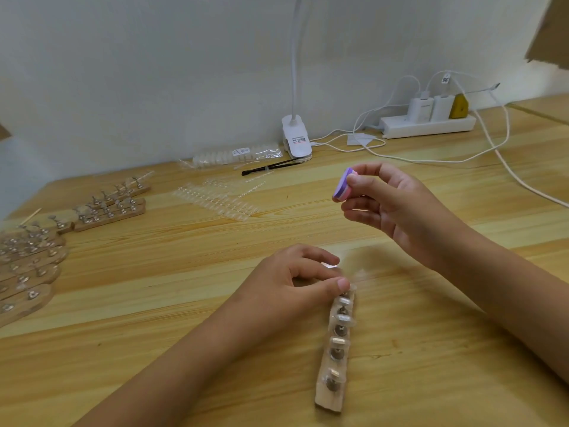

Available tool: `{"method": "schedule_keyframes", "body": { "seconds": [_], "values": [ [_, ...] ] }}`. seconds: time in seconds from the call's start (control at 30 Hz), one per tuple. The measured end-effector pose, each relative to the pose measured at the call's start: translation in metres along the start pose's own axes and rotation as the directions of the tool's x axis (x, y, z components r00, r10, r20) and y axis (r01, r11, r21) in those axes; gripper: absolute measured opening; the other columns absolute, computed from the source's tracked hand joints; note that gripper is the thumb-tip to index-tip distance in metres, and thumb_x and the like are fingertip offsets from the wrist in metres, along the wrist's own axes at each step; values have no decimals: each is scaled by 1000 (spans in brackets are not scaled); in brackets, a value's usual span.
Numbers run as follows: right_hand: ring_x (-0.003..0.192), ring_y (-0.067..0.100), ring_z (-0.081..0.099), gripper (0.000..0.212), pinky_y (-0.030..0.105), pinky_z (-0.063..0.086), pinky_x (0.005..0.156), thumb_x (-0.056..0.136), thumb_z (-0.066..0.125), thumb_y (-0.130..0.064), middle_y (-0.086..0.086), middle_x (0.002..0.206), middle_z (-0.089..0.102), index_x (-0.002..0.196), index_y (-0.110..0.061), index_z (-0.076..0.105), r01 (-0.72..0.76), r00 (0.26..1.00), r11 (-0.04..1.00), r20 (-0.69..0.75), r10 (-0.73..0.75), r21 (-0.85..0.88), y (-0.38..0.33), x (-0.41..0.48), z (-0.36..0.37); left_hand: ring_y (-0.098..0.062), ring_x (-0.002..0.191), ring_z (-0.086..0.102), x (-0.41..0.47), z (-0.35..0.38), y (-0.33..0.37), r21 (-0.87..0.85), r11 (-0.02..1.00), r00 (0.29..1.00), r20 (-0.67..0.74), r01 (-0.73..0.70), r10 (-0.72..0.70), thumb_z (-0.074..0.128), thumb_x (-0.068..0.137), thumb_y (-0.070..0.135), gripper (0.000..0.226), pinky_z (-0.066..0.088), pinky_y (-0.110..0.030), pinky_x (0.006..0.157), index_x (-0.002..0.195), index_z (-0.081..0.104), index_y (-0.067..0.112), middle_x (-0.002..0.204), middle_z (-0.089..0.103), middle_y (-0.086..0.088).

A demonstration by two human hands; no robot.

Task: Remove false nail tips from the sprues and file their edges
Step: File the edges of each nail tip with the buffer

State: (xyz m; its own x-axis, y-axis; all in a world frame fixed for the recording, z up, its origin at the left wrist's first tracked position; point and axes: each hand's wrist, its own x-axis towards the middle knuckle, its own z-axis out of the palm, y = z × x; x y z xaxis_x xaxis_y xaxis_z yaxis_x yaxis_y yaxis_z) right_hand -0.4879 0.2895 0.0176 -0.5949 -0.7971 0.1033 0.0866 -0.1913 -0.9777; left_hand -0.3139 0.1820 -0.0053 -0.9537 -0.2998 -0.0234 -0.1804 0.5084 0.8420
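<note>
— Where do the arms come from?
— Both are bare. The left forearm [184, 359] comes in from 7 o'clock and reaches toward 1 o'clock. The right forearm [498, 291] enters from 4 o'clock and runs toward 10 o'clock.
— And the hands?
— The left hand [292, 278] is low and palm down, with its fingers curled and its thumb [338, 285] stretched toward 3 o'clock under the forefinger. Whether it pinches anything is too blurred to tell.
— The right?
— The right hand [394, 208] is raised at 1 o'clock from the left hand, apart from it. Its thumb and forefinger pinch a purple-and-pink buffer block [342, 186], and the other fingers curl loosely beneath.
</note>
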Motion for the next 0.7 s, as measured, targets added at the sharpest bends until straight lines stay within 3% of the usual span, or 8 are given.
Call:
{"method": "schedule_keyframes", "body": {
  "seconds": [0.1,0.17,0.3,0.47,0.7],
  "values": [
    [75,11,68,39,20,55,67,78,69,-29,5,89,73,113,-14,59,-3,1000,1000,2,3,2,0,1,-1,7,104,61,-1,-4,1,-30,999,999,-40,-20,19,67,84,49,21,51,-17,88,99,77,38,113,64,26],
    [75,11,68,39,20,55,67,80,69,-29,5,89,73,114,-13,59,-6,1000,1000,-1,6,3,0,1,-1,4,92,64,-3,-11,2,-84,996,997,-83,-11,4,68,90,30,10,51,-12,76,89,76,34,101,68,20],
    [74,12,67,33,20,55,66,83,67,-26,6,88,73,113,-13,60,-6,1000,1000,-7,6,8,-1,1,-2,4,74,59,-5,-23,-1,57,998,1000,1,0,0,69,85,14,22,46,-11,67,78,71,34,88,64,19],
    [74,11,66,29,20,55,66,87,66,-24,6,88,72,113,-12,60,-11,1000,1000,-8,11,5,-1,0,-3,6,84,55,-6,-18,-1,141,990,993,117,-30,13,79,78,39,10,41,-7,70,81,71,45,97,60,23],
    [71,10,65,25,21,55,65,86,67,-23,2,81,72,108,-15,60,-16,1000,1000,13,17,-19,4,1,-1,1,87,56,-5,-11,-2,165,983,993,94,-79,64,73,65,59,26,42,-11,71,88,70,47,96,63,20]
  ]
}}
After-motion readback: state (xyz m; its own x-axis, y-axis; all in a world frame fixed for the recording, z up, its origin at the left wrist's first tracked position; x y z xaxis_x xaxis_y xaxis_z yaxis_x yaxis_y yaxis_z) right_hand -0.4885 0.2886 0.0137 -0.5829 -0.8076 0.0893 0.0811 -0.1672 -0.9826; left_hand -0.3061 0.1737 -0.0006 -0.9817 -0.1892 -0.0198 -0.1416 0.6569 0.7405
